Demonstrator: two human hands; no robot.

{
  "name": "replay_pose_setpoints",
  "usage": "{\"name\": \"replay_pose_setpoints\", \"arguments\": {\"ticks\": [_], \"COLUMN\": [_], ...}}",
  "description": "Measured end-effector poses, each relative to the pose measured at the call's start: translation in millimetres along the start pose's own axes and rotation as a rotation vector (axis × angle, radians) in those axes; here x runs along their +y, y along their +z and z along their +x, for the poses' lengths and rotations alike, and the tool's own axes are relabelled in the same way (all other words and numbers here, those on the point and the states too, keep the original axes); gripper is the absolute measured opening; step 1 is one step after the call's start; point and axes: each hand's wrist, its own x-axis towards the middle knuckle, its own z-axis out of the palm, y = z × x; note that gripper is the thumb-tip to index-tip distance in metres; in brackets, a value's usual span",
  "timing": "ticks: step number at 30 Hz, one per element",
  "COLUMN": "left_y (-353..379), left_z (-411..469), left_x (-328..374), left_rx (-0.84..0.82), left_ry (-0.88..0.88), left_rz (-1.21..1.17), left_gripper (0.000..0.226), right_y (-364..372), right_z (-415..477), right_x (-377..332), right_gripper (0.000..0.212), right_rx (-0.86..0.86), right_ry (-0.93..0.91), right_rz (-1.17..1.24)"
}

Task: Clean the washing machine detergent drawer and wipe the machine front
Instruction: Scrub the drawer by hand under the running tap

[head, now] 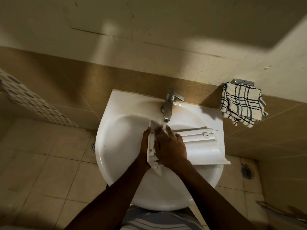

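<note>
Hands: L hand [144, 146] grips detergent drawer [199, 144] at front panel; R hand [172, 147] flat on it, fingers straight — long axis runs rightward across sink [116, 140].

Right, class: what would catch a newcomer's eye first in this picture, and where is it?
The white detergent drawer lies across the sink, under the running tap. The left hand grips its end while the right hand lies flat on it. A checked cloth hangs right of the sink.
</note>
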Motion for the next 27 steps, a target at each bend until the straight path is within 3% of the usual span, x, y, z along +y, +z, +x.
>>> {"name": "replay_pose_setpoints", "arguments": {"ticks": [4, 11, 14, 19, 21, 24, 25, 27], "left_y": [0, 9, 9, -1, -7, -12, -13, -11], "left_z": [2, -7, -8, -15, -16, -23, -26, -34], "left_x": [2, 0, 2, 23, 31, 44, 49, 57], "left_rx": [-0.030, 0.021, 0.021, 0.035, 0.061, 0.097, 0.129, 0.194], "left_ry": [-0.083, 0.026, 0.052, -0.058, -0.057, -0.013, -0.002, 0.047], "left_rz": [0.060, 0.063, 0.054, 0.071, 0.101, 0.231, 0.290, 0.405], "left_gripper": [0.067, 0.058, 0.061, 0.055, 0.052, 0.046, 0.043, 0.038], "right_y": [10, -6, 0, 15, 6, -10, -16, -16], "right_z": [-55, 18, 14, -55, -59, -39, -30, -9], "right_x": [-6, 10, 2, -3, 14, 56, 66, 68], "right_gripper": [0.052, 0.056, 0.058, 0.058, 0.052, 0.049, 0.050, 0.050], "right_rx": [0.064, -0.120, -0.085, -0.002, 0.096, 0.322, 0.313, 0.133], "right_ry": [-0.091, 0.012, 0.022, -0.194, -0.143, 0.060, 0.137, 0.236], "right_rz": [-0.073, -0.128, -0.048, 0.096, 0.132, -0.082, -0.158, -0.188]}}
